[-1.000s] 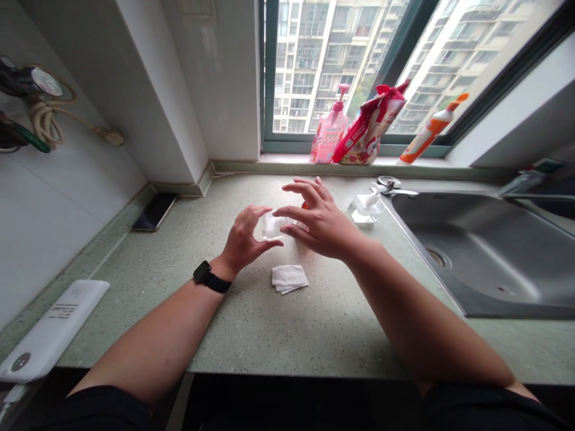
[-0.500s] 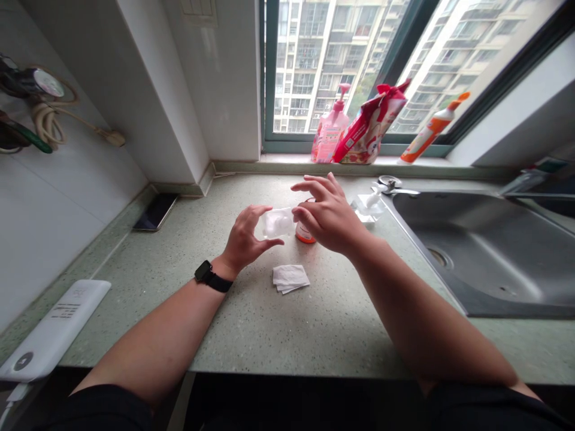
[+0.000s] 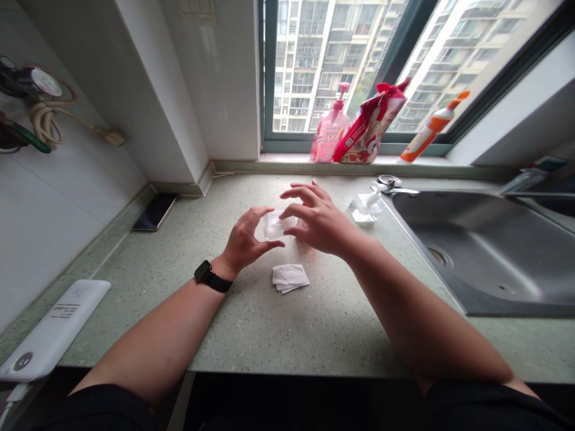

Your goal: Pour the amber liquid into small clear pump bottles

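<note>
My left hand (image 3: 245, 239), with a black watch on its wrist, curves its thumb and fingers around the left side of a small clear plastic box (image 3: 272, 226). Something whitish shows inside the box, too unclear to name. Spread and bent, the fingers of my right hand (image 3: 309, 215) hover over the box's right side and hold nothing that I can see. Behind that hand, a small container with red lettering (image 3: 303, 225) is mostly hidden. Closer to me, a folded white tissue (image 3: 290, 278) lies flat on the countertop (image 3: 314, 329).
A clear pump container (image 3: 367, 208) stands beside the steel sink (image 3: 494, 257). On the sill are a pink pump bottle (image 3: 330, 134), a red pouch (image 3: 371, 129) and an orange-white bottle (image 3: 426, 134). At left lie a phone (image 3: 156, 212) and a white power bank (image 3: 58, 329).
My right hand has moved left and slightly down, over the box's right side, and now covers more of the container behind it. My left hand stays almost still around the box.
</note>
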